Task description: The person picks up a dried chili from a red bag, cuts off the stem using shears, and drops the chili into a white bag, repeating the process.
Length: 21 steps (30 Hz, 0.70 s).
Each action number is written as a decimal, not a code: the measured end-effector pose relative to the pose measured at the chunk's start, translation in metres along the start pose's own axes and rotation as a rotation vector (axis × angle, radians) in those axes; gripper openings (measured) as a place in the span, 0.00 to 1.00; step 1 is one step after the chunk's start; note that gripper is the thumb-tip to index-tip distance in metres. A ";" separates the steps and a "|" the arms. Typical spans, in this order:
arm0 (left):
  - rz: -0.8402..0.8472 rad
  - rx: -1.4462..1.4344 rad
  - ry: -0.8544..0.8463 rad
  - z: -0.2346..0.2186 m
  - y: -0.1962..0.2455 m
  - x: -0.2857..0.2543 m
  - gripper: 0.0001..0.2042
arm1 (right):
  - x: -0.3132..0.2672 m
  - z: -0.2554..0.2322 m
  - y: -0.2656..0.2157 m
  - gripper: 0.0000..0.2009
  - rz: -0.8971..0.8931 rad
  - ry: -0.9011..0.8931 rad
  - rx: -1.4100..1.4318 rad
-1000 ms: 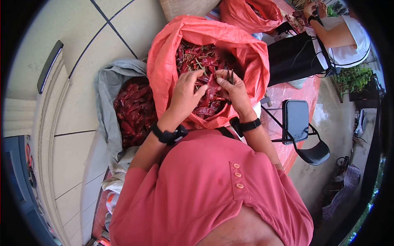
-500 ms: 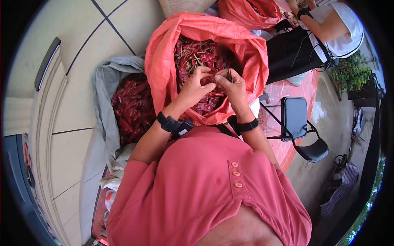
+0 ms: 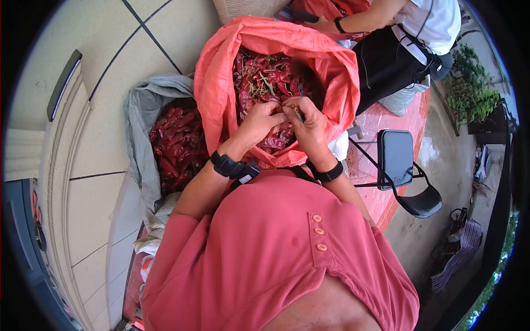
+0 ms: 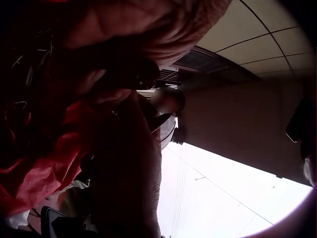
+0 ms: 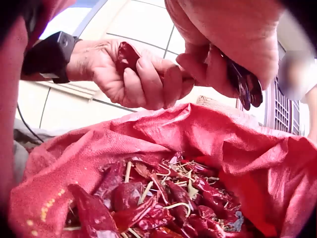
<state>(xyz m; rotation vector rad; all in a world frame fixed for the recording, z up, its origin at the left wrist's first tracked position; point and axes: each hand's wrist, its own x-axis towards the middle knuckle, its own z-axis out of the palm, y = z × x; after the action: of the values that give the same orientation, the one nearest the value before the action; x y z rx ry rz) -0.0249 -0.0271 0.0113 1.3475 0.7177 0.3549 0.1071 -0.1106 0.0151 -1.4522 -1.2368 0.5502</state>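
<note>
Over an open red woven sack (image 3: pixel 212 83), my two hands meet at the fingertips. My left hand (image 3: pixel 258 126) curls round a dried red chili (image 5: pixel 127 58), whose tip pokes out of the fist in the right wrist view. My right hand (image 3: pixel 310 124) grips a small pair of dark metal snips (image 5: pixel 246 88); their two rounded ends stick out beside the palm. Its thumb and fingertips pinch close to the left fingers, which hide what lies between them. Below, dried red chilies (image 5: pixel 143 206) with loose pale stems lie in the sack.
A grey sack (image 3: pixel 141 132) of red chilies stands at the left. Behind are another red sack (image 3: pixel 317 8) and a person in a white shirt (image 3: pixel 436 25). A black folding chair (image 3: pixel 396 160) is on the right, beside a red table surface (image 3: pixel 408 124).
My hands have come together from slightly apart, the right one moving left. The chili at the fingers is now mostly covered. Behind, the other person has shifted left, reaching toward the rear sack.
</note>
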 end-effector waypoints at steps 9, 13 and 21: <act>0.080 0.197 -0.213 -0.014 0.001 -0.011 0.09 | -0.004 -0.013 0.002 0.05 0.607 -0.178 0.823; 0.067 0.135 -0.324 -0.022 0.002 -0.011 0.09 | -0.003 -0.019 0.009 0.05 0.787 -0.284 1.135; 0.063 0.220 -0.356 -0.027 0.012 -0.032 0.09 | -0.013 -0.018 -0.002 0.05 0.669 -0.307 0.936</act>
<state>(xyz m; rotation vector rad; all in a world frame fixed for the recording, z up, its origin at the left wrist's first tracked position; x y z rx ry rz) -0.0640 -0.0237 0.0302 1.5927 0.4256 0.0803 0.1174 -0.1302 0.0190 -0.9309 -0.5049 1.6005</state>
